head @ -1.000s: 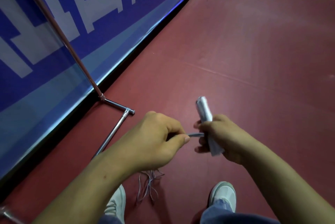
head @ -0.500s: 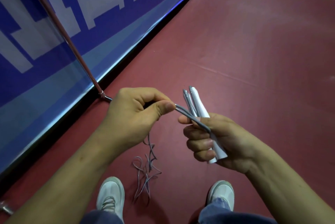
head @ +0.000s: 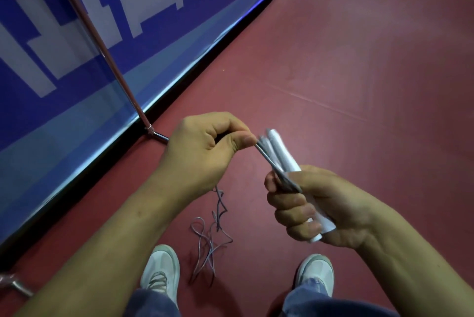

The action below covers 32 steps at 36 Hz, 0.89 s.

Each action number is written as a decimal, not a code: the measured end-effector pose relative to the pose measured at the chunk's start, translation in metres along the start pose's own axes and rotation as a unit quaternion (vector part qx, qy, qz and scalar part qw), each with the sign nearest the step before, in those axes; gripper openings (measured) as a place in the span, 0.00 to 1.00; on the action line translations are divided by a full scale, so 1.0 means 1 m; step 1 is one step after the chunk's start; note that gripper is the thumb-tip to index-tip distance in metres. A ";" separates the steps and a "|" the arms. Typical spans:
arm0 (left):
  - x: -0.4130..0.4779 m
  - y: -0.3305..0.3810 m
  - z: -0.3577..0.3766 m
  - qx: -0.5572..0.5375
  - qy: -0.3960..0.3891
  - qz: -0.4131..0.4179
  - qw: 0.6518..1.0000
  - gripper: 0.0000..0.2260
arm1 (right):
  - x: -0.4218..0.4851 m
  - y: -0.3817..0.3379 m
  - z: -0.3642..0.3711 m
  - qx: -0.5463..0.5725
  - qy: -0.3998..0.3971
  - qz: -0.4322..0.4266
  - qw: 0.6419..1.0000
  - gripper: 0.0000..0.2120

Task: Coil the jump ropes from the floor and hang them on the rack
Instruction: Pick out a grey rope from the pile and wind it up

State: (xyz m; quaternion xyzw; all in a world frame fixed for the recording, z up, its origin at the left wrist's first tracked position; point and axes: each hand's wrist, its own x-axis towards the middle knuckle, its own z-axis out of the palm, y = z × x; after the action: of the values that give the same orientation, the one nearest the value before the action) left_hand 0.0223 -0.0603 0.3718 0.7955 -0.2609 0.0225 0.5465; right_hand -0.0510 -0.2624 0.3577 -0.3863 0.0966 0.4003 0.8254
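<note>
L hand [head: 202,152], R hand [head: 320,204] on rope [head: 282,156]; open floor [head: 359,60] rt

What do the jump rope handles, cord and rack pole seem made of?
The handles look like smooth white plastic with a faint sheen. The cord is thin and grey; its kinked loops suggest PVC or coated wire, cannot tell which. The pole looks like polished metal: chrome-like, bright streak highlights.

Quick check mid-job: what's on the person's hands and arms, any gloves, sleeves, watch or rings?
Nothing is worn on them. The left hand and right hand are bare, ungloved, and no rings show on the fingers. The left forearm and right forearm are bare to the frame's edge: no sleeves, watch or bands in view. Below, blue jeans and white sneakers show.
</note>
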 end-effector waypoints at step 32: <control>-0.026 -0.008 0.038 0.095 -0.246 -0.072 0.962 0.16 | -0.008 -0.001 0.008 -0.259 0.218 -0.070 0.938 0.13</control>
State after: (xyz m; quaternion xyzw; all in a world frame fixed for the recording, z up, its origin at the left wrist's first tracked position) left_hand -0.0062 -0.0811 0.3417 0.8415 -0.3258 -0.1886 0.3875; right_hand -0.0566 -0.2622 0.3676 -0.6702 0.1395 0.2583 0.6817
